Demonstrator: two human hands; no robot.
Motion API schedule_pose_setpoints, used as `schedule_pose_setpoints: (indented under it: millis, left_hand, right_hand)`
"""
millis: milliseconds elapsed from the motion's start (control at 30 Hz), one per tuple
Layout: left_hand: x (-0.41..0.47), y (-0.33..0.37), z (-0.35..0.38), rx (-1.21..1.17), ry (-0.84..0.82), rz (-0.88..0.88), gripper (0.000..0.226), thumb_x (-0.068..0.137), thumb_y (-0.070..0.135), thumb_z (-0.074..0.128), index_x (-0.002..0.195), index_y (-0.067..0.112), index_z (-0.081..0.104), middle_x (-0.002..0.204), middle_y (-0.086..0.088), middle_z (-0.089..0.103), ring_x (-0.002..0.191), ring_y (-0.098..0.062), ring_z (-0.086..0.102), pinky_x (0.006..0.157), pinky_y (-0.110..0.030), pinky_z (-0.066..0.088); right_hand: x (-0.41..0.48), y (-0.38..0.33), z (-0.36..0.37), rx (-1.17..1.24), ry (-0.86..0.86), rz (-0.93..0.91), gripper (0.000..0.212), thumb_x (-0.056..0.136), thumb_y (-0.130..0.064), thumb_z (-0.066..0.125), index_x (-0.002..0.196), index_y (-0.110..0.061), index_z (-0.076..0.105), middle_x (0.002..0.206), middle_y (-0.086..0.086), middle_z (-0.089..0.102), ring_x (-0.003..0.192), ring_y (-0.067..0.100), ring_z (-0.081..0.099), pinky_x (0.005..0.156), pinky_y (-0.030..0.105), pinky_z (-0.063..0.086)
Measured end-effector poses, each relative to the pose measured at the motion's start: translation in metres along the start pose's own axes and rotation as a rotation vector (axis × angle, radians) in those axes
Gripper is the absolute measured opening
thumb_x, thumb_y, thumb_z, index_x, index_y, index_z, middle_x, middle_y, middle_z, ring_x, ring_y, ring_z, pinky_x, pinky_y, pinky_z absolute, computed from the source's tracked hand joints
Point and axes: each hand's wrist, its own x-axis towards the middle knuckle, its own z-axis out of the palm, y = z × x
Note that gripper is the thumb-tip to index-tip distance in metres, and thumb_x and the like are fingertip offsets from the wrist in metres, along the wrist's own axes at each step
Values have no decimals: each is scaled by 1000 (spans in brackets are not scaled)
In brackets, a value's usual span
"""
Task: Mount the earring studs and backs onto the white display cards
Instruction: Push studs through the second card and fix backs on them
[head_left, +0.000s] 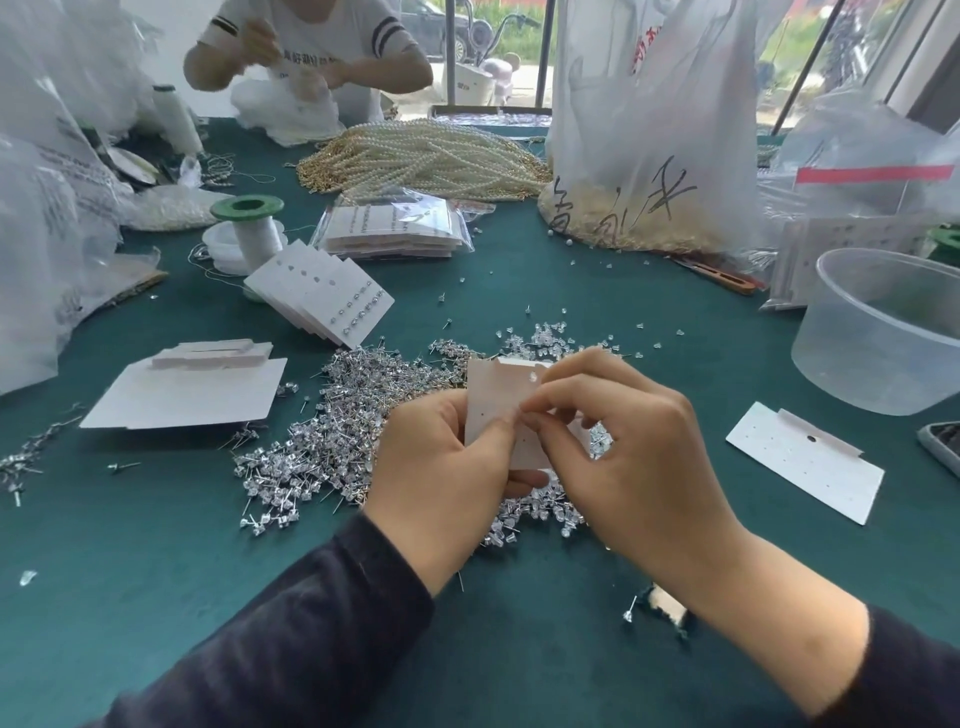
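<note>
Hands meet over the stud pile at centre frame: left hand grips a white card by its lower left edge, thumb on the front, holding it upright and slightly tilted; right hand pinches thumb and forefinger tight against the card's face (something small between the fingertips, too small to tell what). Card has a hang hole near its top right corner and tiny punched holes. Studs lie in a big loose heap on the green desk under and left of the hands, with clear backs scattered just behind the card. Spare blank card lies flat to the right, well apart from the hands. Fanned stack of filled cards sits left of centre further back, leaning; flat white sheets near the left edge. Clear plastic tub at right. Spool with green top behind the fanned stack, bagged cards beside it, pearl strands further back, plastic bags on both sides. Second person sits across the desk, hands raised and busy.
</note>
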Motion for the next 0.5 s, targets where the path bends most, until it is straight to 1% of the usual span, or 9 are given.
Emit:
schedule_pose_setpoints:
  millis: [100,200,400,500]
  left_hand:
    - [0,0,-1,-12,-14,-4,24,87,4,53,73,15,69,63,-4,71,49,-18,66,45,-23,54]
    - [1,2,-2,4,-23,8,24,87,4,53,72,16,68,61,-1,70,49,-20,66,43,-22,52]
    - [2,3,-2,52,15,43,28,86,4,55,65,19,66,56,2,69,46,-13,64,43,-23,53]
    - [2,1,-2,45,32,30,26,86,4,55,66,17,66,55,2,68,44,-14,64,42,-24,53]
  right_hand:
    - [0,0,-1,20,-30,21,12,71,7,70,75,-4,71,82,1,63,67,-2,52,69,4,35]
    - [1,-2,-3,34,-24,21,9,71,4,71,75,-4,72,81,1,65,68,5,54,66,6,37]
    - [2,-4,-4,30,5,3,5,71,0,65,71,-5,67,75,4,62,66,7,53,64,11,41]
    - [1,-4,-3,19,-4,10,6,71,1,64,71,-5,66,75,3,62,65,8,53,63,13,42]
